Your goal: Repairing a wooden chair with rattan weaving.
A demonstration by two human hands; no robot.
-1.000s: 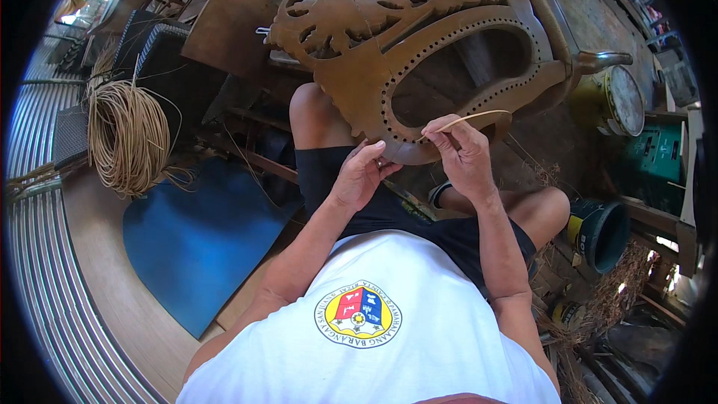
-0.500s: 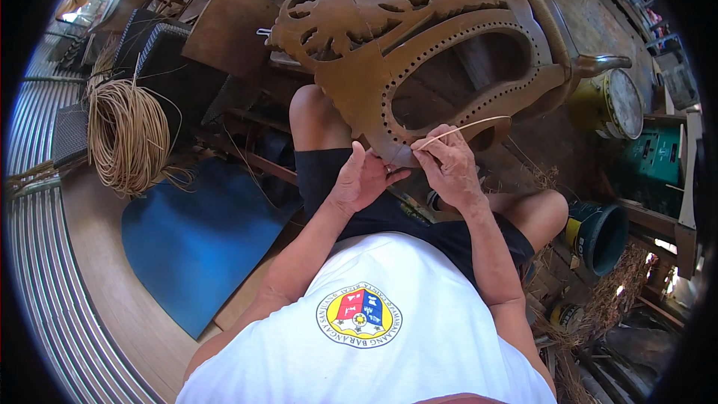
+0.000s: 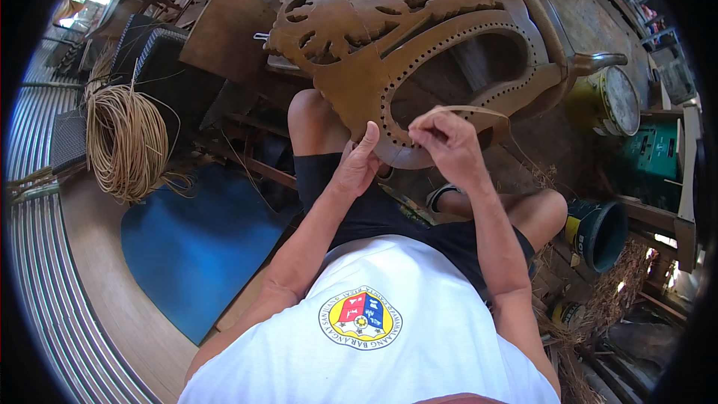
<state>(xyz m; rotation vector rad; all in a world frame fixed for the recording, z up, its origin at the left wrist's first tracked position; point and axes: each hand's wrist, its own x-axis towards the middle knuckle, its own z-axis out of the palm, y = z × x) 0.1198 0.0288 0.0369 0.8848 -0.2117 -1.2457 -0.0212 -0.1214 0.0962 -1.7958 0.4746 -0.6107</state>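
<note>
A brown carved wooden chair frame [image 3: 351, 75] lies tilted before me, with a row of small holes round its oval opening. My left hand [image 3: 357, 166] holds the lower left edge of the frame, thumb raised and fingers partly hidden behind the wood. My right hand [image 3: 449, 146] is closed in a pinch on a thin pale cane strand [image 3: 490, 111] at the holes along the opening's lower edge; the strand arches out to the right.
A coil of cane [image 3: 127, 138] lies left, above a blue sheet [image 3: 191, 254]. A wooden board [image 3: 223, 26] leans at upper left. A yellow can [image 3: 613, 101], green crate [image 3: 647, 157] and dark bucket [image 3: 602, 236] stand right, among loose fibre and furniture pieces.
My right hand has lifted and shifted slightly since half a second ago, drawing the strand with it. My left hand has moved up along the frame edge, its thumb higher and more upright.
</note>
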